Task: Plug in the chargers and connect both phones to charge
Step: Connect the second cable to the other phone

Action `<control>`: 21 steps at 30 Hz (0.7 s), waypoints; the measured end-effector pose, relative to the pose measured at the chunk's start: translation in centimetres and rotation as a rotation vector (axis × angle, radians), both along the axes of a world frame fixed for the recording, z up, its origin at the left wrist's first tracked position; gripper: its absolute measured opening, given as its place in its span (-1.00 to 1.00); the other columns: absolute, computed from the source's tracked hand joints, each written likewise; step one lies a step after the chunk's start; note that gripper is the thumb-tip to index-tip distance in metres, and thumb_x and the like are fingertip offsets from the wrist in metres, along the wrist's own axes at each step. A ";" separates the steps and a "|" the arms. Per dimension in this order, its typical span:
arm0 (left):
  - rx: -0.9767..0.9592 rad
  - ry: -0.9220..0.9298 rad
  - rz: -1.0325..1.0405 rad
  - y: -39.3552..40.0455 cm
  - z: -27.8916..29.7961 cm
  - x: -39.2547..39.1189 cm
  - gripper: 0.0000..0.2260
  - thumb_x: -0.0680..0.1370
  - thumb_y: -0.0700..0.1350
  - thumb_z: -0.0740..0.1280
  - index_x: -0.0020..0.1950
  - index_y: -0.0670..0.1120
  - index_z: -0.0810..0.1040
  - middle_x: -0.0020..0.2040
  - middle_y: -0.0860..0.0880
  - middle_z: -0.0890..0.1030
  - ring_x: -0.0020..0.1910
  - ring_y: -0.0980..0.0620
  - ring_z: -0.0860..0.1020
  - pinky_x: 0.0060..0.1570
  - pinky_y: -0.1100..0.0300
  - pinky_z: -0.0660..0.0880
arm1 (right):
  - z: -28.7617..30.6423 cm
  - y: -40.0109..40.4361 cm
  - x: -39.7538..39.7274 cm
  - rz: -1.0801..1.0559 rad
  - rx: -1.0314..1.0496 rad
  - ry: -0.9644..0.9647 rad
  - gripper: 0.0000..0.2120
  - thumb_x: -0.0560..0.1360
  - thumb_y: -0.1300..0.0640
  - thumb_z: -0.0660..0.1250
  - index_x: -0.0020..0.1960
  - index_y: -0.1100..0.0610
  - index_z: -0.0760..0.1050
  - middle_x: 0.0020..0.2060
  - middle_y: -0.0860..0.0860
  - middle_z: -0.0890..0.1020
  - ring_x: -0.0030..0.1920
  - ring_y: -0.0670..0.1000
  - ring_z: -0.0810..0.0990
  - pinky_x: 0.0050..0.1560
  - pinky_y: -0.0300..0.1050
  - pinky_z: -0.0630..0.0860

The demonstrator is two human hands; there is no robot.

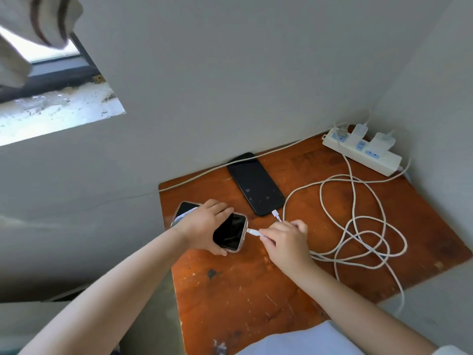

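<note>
My left hand [204, 225] grips a phone in a light case [230, 233] at the left of the wooden table [245, 290]. My right hand [286, 239] pinches a white cable plug [253, 232] whose tip sits at that phone's bottom port. A second, black phone [256, 184] lies screen up further back, with another white plug [276, 214] in its lower end. Both white cables [358, 226] loop in a tangle to two white chargers [381, 142] seated in a white power strip [363, 156] at the back right corner.
Grey walls close in the table at the back and right. A thin white cord [230, 167] runs along the back edge to the strip. A window sill [56, 111] lies at the upper left. White cloth [294, 342] covers the near edge.
</note>
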State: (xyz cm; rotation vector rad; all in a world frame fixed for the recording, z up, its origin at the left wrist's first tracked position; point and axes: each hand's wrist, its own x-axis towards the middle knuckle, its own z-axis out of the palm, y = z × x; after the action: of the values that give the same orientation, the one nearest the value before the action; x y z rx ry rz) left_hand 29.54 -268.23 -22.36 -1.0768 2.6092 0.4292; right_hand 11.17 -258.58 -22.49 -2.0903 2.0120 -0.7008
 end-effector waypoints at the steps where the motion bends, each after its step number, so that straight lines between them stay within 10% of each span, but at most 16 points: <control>1: -0.012 0.032 0.021 0.4 0.1 0.1 -0.16 0.32 0.25 0.36 0.44 -0.05 0.07 0.45 -0.07 0.22 0.41 -0.05 0.10 0.37 0.12 0.15 | 0.2 0.2 0.1 -0.006 -0.012 -0.008 -0.79 0.12 0.31 0.62 -0.30 0.16 0.67 -0.45 0.05 0.69 -0.42 0.02 0.64 -0.25 0.09 0.53; 21: -0.074 0.213 0.121 3.7 1.2 -0.8 -0.19 0.27 0.26 0.40 0.38 -0.04 0.19 0.35 -0.06 0.34 0.32 -0.02 0.24 0.25 0.16 0.31 | 3.1 2.7 -0.4 -0.013 -0.084 0.084 -0.77 0.05 0.29 0.64 -0.35 0.15 0.67 -0.48 0.06 0.66 -0.45 0.02 0.62 -0.31 0.06 0.53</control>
State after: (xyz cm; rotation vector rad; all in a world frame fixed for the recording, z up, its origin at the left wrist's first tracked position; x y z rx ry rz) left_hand 28.70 -264.54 -21.14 -1.2828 2.7728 0.5036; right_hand 10.75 -255.92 -19.43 -2.1899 2.0757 -0.7230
